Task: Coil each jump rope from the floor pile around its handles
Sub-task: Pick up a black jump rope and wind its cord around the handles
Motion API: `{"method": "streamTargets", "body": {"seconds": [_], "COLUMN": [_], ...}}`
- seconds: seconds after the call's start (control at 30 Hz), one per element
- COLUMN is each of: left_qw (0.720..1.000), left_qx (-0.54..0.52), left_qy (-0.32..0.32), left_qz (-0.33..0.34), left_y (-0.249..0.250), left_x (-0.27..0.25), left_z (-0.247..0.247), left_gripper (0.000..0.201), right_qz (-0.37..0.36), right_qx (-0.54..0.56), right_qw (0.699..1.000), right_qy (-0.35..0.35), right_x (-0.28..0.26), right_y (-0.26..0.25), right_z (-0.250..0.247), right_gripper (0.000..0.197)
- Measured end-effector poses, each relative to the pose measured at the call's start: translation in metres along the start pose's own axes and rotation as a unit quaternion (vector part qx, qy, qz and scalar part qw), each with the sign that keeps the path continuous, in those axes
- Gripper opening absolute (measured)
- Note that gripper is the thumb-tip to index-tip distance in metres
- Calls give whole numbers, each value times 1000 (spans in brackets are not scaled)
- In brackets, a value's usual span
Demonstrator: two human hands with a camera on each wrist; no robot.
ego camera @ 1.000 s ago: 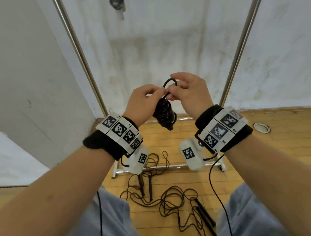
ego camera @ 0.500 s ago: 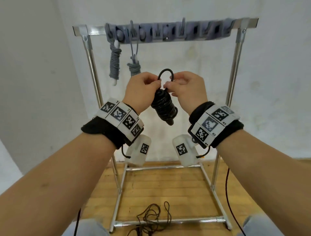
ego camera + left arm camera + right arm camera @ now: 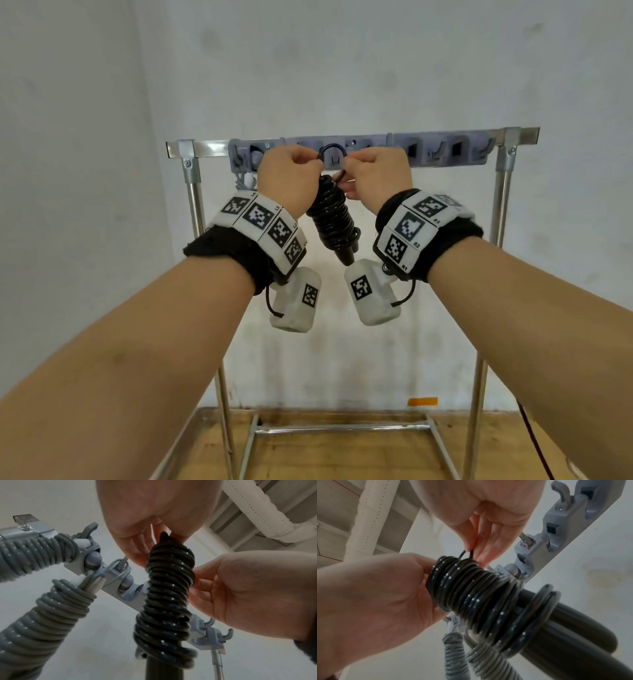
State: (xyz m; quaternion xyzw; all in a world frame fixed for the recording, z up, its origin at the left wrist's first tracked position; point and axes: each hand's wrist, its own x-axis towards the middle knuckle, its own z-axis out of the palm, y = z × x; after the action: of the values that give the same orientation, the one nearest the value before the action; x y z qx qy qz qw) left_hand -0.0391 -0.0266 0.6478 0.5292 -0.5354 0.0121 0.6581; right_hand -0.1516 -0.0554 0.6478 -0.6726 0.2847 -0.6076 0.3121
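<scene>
Black coiled jump rope (image 3: pixel 330 219), long axis near vertical, handle ends pointing down, held before the hook rail (image 3: pixel 442 150). Left hand (image 3: pixel 287 178) and right hand (image 3: pixel 376 178) each pinch its top loop (image 3: pixel 331 149).

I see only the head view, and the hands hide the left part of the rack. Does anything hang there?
Observer: Yes. The left wrist view shows one coiled grey rope and a second grey rope hanging on the rack, left of the black rope.
Operator: Is the black coil tight everywhere?
Observer: Not at the lower end. In the right wrist view two loose turns stand away from the coil, around the handles.
Operator: How does the right hand hold it?
Observer: The right hand pinches the thin top loop between fingertips, just above the coil. The left hand holds the coil's upper end.
</scene>
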Motion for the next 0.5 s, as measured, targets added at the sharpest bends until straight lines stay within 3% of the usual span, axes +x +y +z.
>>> {"method": "streamTargets", "body": {"seconds": [0.33, 0.5], "left_qw": [1000, 1000], "left_qx": [-12, 16], "left_qy": [17, -4], "left_qz": [1, 13], "left_y": [-11, -22], "left_x": [51, 60], "left_z": [26, 33], "left_gripper": [17, 16], "right_qz": [-13, -8], "right_qx": [-47, -26], "right_qw": [998, 999], "right_qy": [32, 17], "right_x": [56, 64], "right_y": [17, 29], "right_z": [8, 7], "right_gripper": [25, 25]}}
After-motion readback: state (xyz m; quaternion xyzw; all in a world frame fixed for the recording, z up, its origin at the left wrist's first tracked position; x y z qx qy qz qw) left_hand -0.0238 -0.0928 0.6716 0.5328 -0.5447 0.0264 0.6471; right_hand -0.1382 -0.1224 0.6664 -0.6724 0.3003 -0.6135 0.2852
